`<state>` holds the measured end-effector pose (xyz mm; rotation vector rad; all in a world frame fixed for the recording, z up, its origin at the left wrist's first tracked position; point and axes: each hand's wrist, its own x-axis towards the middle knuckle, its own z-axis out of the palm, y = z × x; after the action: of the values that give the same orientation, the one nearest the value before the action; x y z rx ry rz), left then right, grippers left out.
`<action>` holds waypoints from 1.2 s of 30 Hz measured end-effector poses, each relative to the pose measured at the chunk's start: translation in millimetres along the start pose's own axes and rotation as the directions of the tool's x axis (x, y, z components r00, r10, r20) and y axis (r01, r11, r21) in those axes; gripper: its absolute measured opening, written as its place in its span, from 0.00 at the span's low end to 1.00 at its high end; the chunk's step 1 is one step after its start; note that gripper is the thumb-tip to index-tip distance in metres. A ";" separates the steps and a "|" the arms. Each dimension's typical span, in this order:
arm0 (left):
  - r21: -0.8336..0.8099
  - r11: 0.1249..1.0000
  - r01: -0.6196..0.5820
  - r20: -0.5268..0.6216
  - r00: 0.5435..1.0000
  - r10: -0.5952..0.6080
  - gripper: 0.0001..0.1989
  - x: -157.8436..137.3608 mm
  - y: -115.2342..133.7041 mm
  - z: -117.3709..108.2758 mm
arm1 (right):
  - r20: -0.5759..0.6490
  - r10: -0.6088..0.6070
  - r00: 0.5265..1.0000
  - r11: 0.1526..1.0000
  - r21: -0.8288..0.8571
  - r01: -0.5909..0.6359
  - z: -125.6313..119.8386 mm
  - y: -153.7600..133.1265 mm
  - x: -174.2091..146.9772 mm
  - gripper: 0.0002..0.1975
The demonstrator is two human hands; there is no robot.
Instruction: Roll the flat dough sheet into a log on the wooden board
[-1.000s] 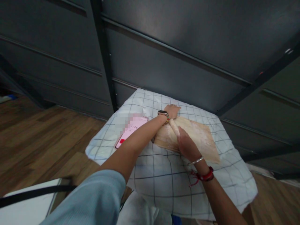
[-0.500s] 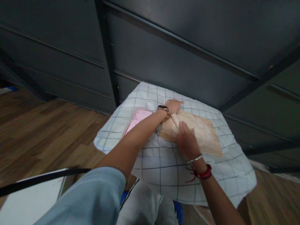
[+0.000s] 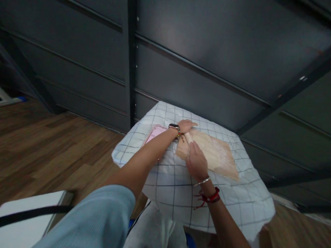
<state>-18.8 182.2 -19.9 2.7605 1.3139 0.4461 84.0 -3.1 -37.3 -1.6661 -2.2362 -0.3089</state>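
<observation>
On a white checked cloth [image 3: 176,193] lies a light wooden board [image 3: 227,172], dusted with white flour. A pale, flat sheet [image 3: 209,146], which looks like dough, covers much of it. Across the board's left part runs a slim pale cylinder [image 3: 188,137]; whether it is a rolling pin or rolled dough I cannot tell. My left hand [image 3: 186,126] rests on the cylinder's far end, fingers stretched to the right. At the near end my right hand [image 3: 197,162] lies flat over it, fingers straight and together. Both palms are hidden.
A phone [image 3: 155,134] with a lit pink screen lies left of the board, partly behind my left forearm. Dark metal panels [image 3: 196,79] stand close behind the cloth-covered surface. A white-topped piece [image 3: 28,213] with a black strap over it is at lower left, above the wood floor.
The view has shifted, so the board appears lower. My hands and the pale cylinder between them have moved slightly left toward the board's left edge.
</observation>
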 end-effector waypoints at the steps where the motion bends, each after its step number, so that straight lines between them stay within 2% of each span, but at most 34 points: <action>1: 0.002 1.000 0.005 0.016 1.000 -0.005 0.25 -0.8 -0.3 -0.4 | 0.001 -0.005 1.000 0.999 0.032 0.005 0.5 2.3 0.8 0.29; 7: -0.011 0.999 0.047 0.049 0.998 -0.046 0.26 -3.5 1.3 -2.7 | 0.128 -0.065 0.990 0.972 0.231 0.034 3.6 37.0 6.9 0.31; 12: 0.005 0.996 0.090 0.042 0.995 -0.090 0.23 11.2 13.4 -2.1 | 0.136 -0.009 0.991 0.987 0.160 -0.013 4.7 51.8 -0.6 0.26; 16: 0.041 0.993 0.113 0.068 0.991 -0.115 0.23 19.4 19.4 0.3 | 0.138 -0.008 0.990 1.000 0.009 0.006 4.0 46.7 -6.6 0.24; 21: 0.005 1.000 -0.002 0.052 0.999 0.001 0.23 2.8 1.0 2.4 | 0.093 -0.125 0.988 0.982 -0.131 0.137 10.6 26.8 -8.9 0.24; 23: -0.002 1.000 -0.008 0.043 0.999 0.008 0.25 0.8 -0.5 2.4 | 0.096 -0.149 0.984 0.979 -0.122 0.160 12.1 27.6 -8.1 0.24; 29: 0.051 0.994 0.101 0.044 0.994 -0.104 0.22 14.5 18.0 3.5 | 0.153 -0.098 0.983 0.993 -0.050 0.107 7.7 46.7 -4.7 0.25; 32: 0.030 0.997 0.068 0.034 0.997 -0.069 0.24 7.9 10.7 3.5 | 0.104 -0.148 0.984 0.985 -0.079 0.156 9.7 33.1 -5.6 0.25; 36: 0.019 0.997 0.071 0.014 0.997 -0.071 0.25 2.2 5.5 4.6 | 0.017 -0.184 0.983 0.982 0.037 0.183 12.0 28.8 -4.2 0.26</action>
<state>-12.1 180.8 -22.8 2.7163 1.4143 0.4098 111.1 5.9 -50.6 -1.4548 -2.4013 -0.2964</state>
